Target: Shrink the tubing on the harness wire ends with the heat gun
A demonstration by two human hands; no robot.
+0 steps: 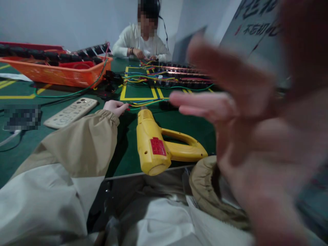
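My left hand [115, 107] is closed in a pinch on the ends of several thin coloured wires [147, 102], which run right across the table. A yellow heat gun [153, 143] with a red label lies at the table's front edge, its nozzle pointing away, just under the wires. My right hand [256, 119] is raised close to the camera, blurred and very large, with its fingers apart and nothing seen in them. It hides the right part of the table.
An orange basket [84, 77] with black wrapped bundles stands back left. Nearer lie a beige power strip [71, 112] and a blurred-out dark object [23, 117]. Copper-coloured strips with wires [184, 71] lie at the back. Another person [143, 44] sits across the green table [128, 150].
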